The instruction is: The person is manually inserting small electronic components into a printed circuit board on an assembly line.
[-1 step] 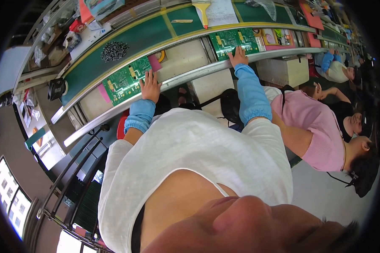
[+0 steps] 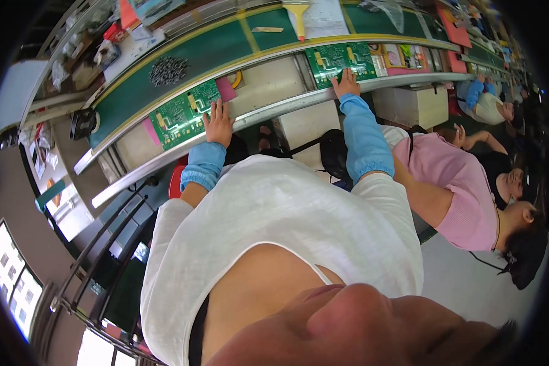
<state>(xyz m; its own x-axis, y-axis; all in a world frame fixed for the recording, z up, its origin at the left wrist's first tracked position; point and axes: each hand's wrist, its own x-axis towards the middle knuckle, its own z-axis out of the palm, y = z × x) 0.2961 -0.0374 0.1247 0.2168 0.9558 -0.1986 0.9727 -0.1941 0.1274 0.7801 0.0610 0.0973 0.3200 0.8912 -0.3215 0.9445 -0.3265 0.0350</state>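
Note:
My left hand [image 2: 219, 127] lies with its fingers stretched and slightly apart at the right end of a green circuit board [image 2: 180, 122], which spans the two metal rails. My right hand [image 2: 346, 85] rests, fingers apart, at the near edge of a second green circuit board [image 2: 328, 61] farther right on the same rails. Both boards carry gold-coloured patches and small parts. Neither hand is wrapped around anything. Light blue sleeve covers reach from my wrists up both forearms.
Beyond the rails, a green work surface [image 2: 210, 58] holds a pile of small dark parts [image 2: 169, 71], a yellow-handled brush [image 2: 299, 21] and a paper sheet [image 2: 326, 18]. A pink sheet [image 2: 226, 89] and tape roll [image 2: 236, 79] lie between the boards. A person in pink [image 2: 451, 177] sits close on the right.

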